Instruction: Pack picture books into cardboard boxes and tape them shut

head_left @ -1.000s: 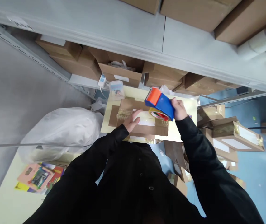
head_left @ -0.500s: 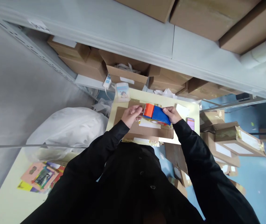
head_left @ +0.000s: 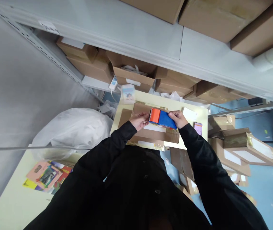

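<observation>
My right hand (head_left: 179, 118) is closed around the blue end of a tape dispenser (head_left: 167, 119), with its thumb on top. An orange part and a dark toothed edge form the dispenser's left end. At that edge is my left hand (head_left: 138, 121), thumb and fingers drawn together; whatever they pinch is too small to make out. Below the dispenser a flat cardboard box (head_left: 160, 135) with a white label (head_left: 154, 127) lies on the pale yellow table (head_left: 141, 95).
A phone (head_left: 198, 128) and white papers (head_left: 189, 114) lie at the table's right. Grey shelving (head_left: 127, 35) with cardboard boxes runs across the back. A white plastic bag (head_left: 74, 129) and colourful booklets (head_left: 45, 177) are at left. Taped boxes (head_left: 249, 145) stack at right.
The view has shifted slightly, moving everything a little rightward. The dispenser is turned a little, showing less of its underside. My left hand stays at its toothed end.
</observation>
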Available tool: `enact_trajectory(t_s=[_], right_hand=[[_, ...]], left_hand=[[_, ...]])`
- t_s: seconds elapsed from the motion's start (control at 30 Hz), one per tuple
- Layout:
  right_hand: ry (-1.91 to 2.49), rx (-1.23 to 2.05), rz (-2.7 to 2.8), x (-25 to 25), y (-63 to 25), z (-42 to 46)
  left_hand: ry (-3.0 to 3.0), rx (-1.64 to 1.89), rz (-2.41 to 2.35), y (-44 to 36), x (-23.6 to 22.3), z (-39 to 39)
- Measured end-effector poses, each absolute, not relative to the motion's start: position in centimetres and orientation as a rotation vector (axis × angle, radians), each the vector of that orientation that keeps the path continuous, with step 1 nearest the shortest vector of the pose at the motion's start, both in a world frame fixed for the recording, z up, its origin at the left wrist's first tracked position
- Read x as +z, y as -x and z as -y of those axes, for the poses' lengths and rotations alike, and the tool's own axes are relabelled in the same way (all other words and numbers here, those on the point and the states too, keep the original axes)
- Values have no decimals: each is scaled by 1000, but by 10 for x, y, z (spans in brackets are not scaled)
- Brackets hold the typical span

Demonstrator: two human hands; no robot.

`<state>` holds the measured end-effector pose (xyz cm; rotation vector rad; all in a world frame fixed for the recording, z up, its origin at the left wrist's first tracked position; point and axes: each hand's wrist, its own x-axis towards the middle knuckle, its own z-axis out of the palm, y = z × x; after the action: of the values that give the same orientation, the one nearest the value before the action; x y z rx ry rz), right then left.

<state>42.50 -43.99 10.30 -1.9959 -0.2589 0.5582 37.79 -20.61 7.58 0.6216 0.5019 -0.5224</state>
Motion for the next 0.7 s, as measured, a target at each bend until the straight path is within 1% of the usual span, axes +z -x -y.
enact_trajectory(t_s=[0.17, 0.23, 0.37, 0.5, 0.7], right_hand=[[1963, 499, 253, 102, -420, 443], [1992, 482, 292, 103, -419, 442], [2086, 461, 353, 111, -418, 433], [2229, 492, 376, 129, -420, 424], [2501, 519, 255, 148, -426, 443]], left_hand=[[-535, -629, -428, -379, 87, 189], [-685, -593, -419, -381, 90, 185], [-1121, -406, -385, -382, 88, 187], [-1250, -356, -373, -383, 79, 170], [-1261, -285, -525, -381, 50, 104]])
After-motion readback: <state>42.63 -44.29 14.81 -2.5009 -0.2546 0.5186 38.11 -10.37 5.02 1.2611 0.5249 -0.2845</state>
